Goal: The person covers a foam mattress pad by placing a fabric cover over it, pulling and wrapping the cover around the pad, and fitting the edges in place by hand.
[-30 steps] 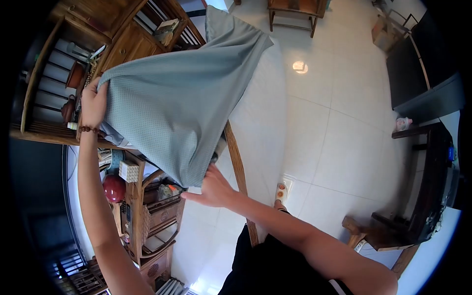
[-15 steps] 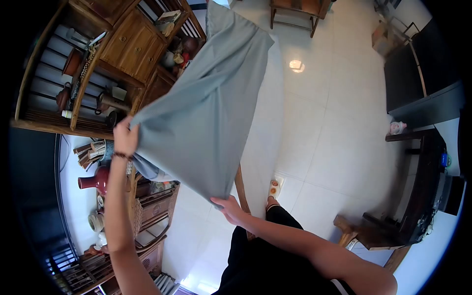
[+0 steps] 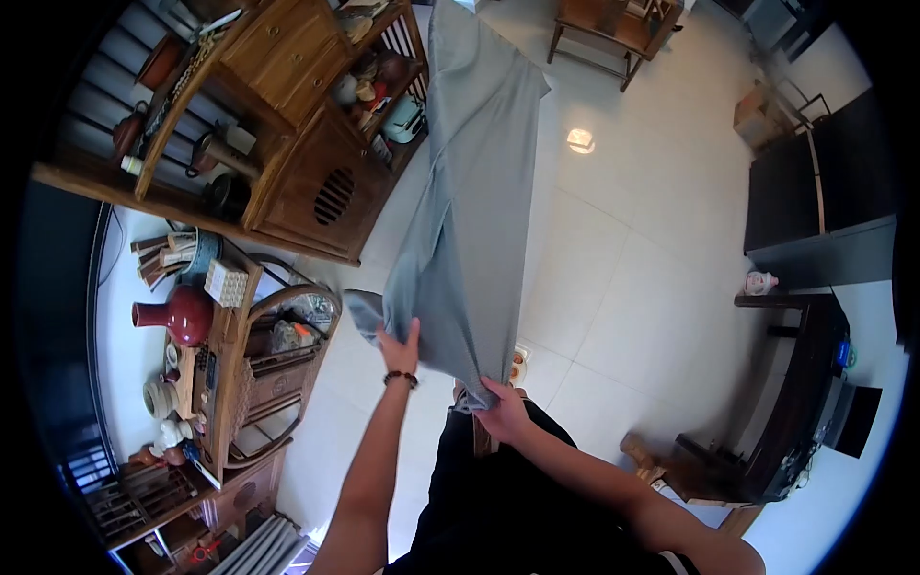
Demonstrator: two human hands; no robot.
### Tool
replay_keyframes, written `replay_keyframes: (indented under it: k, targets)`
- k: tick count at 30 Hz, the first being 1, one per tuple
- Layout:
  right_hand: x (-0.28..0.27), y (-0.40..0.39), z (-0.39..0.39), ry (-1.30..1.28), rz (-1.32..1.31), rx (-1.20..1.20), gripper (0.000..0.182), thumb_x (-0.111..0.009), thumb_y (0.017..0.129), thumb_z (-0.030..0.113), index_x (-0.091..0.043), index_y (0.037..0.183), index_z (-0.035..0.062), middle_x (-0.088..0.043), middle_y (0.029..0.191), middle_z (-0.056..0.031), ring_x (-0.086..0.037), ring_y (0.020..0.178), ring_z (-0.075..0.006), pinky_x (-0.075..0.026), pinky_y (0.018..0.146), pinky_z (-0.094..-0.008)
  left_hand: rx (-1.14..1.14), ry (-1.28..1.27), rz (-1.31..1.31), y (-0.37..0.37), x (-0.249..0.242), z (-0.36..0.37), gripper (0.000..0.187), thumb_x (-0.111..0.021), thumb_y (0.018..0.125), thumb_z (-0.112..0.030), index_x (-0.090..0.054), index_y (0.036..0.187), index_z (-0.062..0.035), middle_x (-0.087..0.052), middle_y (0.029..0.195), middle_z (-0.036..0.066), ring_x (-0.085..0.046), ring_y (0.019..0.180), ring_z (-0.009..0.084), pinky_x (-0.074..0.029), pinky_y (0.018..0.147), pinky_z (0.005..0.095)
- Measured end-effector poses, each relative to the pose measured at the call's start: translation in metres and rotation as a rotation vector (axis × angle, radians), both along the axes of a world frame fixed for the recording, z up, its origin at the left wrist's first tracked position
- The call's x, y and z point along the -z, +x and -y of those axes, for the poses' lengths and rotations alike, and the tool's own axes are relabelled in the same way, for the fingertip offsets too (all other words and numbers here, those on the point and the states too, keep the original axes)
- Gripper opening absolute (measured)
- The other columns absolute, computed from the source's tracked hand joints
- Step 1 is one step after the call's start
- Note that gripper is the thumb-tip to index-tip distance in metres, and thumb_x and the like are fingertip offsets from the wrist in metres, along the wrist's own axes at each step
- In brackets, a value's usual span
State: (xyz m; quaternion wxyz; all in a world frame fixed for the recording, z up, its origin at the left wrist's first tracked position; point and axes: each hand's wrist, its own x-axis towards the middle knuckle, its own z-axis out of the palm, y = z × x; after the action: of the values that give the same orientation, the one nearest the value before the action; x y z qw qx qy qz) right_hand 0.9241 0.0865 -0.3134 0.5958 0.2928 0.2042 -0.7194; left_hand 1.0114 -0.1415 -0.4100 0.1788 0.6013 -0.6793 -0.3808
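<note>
bright, soft light spreads over the pale floor (image 3: 613,230), with one small white glare spot, and shades the folds of the grey cloth (image 3: 479,172). the black cabinet (image 3: 781,182) at right is dim. fisheye distortion bows the wooden cabinet (image 3: 297,192), and black, blue-fringed vignetting swallows the corners.

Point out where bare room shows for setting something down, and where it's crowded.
The widest bare patch is the tiled floor between the grey cloth and the black cabinet at right. A smaller one lies between the left hand and the wooden furniture. The wooden cabinet has crowded shelves; objects also crowd the red vase.
</note>
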Motion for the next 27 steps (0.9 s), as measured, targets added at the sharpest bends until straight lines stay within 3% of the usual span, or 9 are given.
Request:
replay_keyframes:
  k: [2, 6, 9, 12, 13, 15, 18, 23, 27]
  targets:
    - [-0.011, -0.009, 0.004, 0.035, -0.03, -0.023, 0.031, -0.06, 0.097, 0.015, -0.054, 0.123, 0.0003, -0.063, 0.113, -0.0074, -0.06, 0.101, -0.02, -0.045, 0.092, -0.0362, -0.307, 1.043, -0.152, -0.003, -0.033, -0.041, 0.125, -0.061, 0.07, -0.085, -0.026, 0.15, 0.0045, -0.038, 0.149, 0.024, -0.039, 0.136, 0.0399, -0.036, 0.106, 0.0582]
    - [-0.017, -0.009, 0.009, 0.088, -0.073, -0.073, 0.032, -0.061, 0.096, 0.016, -0.054, 0.123, 0.0013, -0.064, 0.112, -0.0072, -0.06, 0.1, -0.0209, -0.046, 0.089, -0.0371, -0.247, 1.586, -0.411, -0.007, -0.015, -0.074, 0.127, -0.055, 0.068, -0.09, -0.027, 0.151, 0.0013, -0.035, 0.153, 0.021, -0.033, 0.141, 0.0396, -0.028, 0.112, 0.0612]
    - [-0.016, -0.008, 0.008, 0.143, -0.13, -0.103, 0.033, -0.062, 0.096, 0.016, -0.053, 0.125, 0.0016, -0.063, 0.114, -0.008, -0.06, 0.104, -0.0217, -0.045, 0.091, -0.038, -0.353, 1.512, -0.863, -0.027, 0.007, -0.058, 0.097, -0.06, 0.085, -0.069, -0.036, 0.147, 0.0003, -0.044, 0.148, 0.02, -0.044, 0.135, 0.0374, -0.035, 0.111, 0.0519]
    - [-0.014, -0.008, 0.008, 0.143, -0.202, -0.131, 0.036, -0.063, 0.095, 0.017, -0.052, 0.126, 0.0008, -0.062, 0.118, -0.0086, -0.058, 0.107, -0.0223, -0.045, 0.092, -0.0391, -0.274, 1.204, -0.74, -0.043, 0.037, -0.034, 0.084, -0.064, 0.086, -0.06, -0.046, 0.141, 0.0006, -0.056, 0.137, 0.021, -0.053, 0.125, 0.038, -0.041, 0.105, 0.053]
    - [-0.011, -0.008, 0.007, 0.16, -0.229, -0.132, 0.038, -0.063, 0.095, 0.017, -0.052, 0.127, -0.0004, -0.061, 0.12, -0.0098, -0.058, 0.109, -0.0232, -0.045, 0.093, -0.04, -0.412, 1.235, -0.714, -0.05, 0.037, -0.024, 0.06, -0.065, 0.091, -0.038, -0.052, 0.136, -0.0013, -0.063, 0.126, 0.018, -0.061, 0.113, 0.0326, -0.049, 0.096, 0.0464]
    - [-0.012, -0.012, -0.001, 0.177, -0.264, -0.132, 0.04, -0.063, 0.095, 0.017, -0.051, 0.128, -0.0016, -0.06, 0.122, -0.0109, -0.058, 0.111, -0.024, -0.045, 0.093, -0.0408, -0.44, 1.078, -0.71, -0.046, 0.031, -0.013, 0.056, -0.067, 0.089, -0.032, -0.054, 0.134, -0.0017, -0.064, 0.124, 0.017, -0.062, 0.111, 0.0315, -0.05, 0.095, 0.0446]
    - [-0.027, -0.022, -0.007, 0.283, -0.369, -0.124, 0.043, -0.063, 0.095, 0.016, -0.048, 0.129, -0.005, -0.059, 0.124, -0.0149, -0.057, 0.115, -0.0264, -0.045, 0.098, -0.0426, -0.434, 0.812, -0.839, -0.051, -0.05, -0.014, 0.04, -0.071, 0.084, -0.011, -0.062, 0.122, -0.0013, -0.067, 0.115, 0.014, -0.065, 0.102, 0.0293, -0.053, 0.087, 0.0406]
    - [-0.025, -0.029, -0.038, 0.191, -0.342, -0.146, 0.057, -0.064, 0.095, 0.017, -0.038, 0.139, -0.0069, -0.049, 0.138, -0.0175, -0.052, 0.122, -0.0264, -0.044, 0.1, -0.042, 0.235, -0.133, -0.439, -0.03, -0.163, -0.067, 0.031, -0.069, 0.083, -0.007, -0.061, 0.111, 0.0042, -0.07, 0.101, 0.02, -0.068, 0.09, 0.0341, -0.053, 0.079, 0.0416]
    - [-0.049, -0.034, -0.05, 0.2, -0.302, -0.233, 0.052, -0.062, 0.096, 0.017, -0.041, 0.137, -0.0075, -0.052, 0.135, -0.0171, -0.053, 0.121, -0.0273, -0.044, 0.099, -0.043, 0.374, -0.17, -0.339, -0.016, -0.202, -0.089, 0.018, -0.068, 0.084, -0.005, -0.063, 0.099, 0.0046, -0.069, 0.088, 0.021, -0.069, 0.081, 0.0335, -0.053, 0.073, 0.0425]
